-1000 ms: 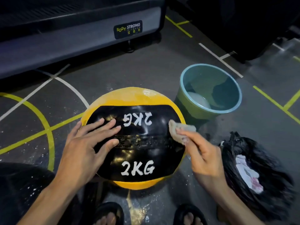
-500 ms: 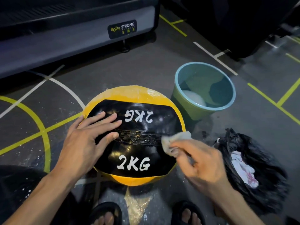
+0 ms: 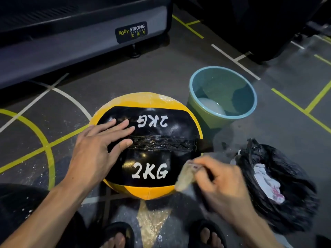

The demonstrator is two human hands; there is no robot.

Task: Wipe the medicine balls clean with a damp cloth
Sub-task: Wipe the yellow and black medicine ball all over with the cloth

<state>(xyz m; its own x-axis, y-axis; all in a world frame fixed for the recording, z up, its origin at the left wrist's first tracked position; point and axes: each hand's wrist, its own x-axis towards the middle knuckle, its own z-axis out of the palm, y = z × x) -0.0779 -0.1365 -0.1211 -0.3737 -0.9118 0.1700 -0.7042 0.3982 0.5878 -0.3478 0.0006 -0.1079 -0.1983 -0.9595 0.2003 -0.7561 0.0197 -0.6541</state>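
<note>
Black-and-yellow medicine ball [image 3: 152,145], glossy, marked "2KG" twice; left hand [image 3: 100,149] flat, fingers spread; right hand [image 3: 218,179] pinching blurred cloth [image 3: 185,177] at near-right edge.

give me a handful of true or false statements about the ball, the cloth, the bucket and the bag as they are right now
1. The left hand lies flat on the ball. True.
2. The cloth is in the right hand. True.
3. The ball is marked 5KG. False: both white markings read 2KG.
4. The bucket lies tipped on its side. False: it stands upright beyond the ball, with water in it.
5. The black bag is to the right of the ball. True, with white material showing in its opening.
6. The cloth is pressed on the ball's top yellow panel. False: it is at the ball's lower right edge, near the closer 2KG mark.
</note>
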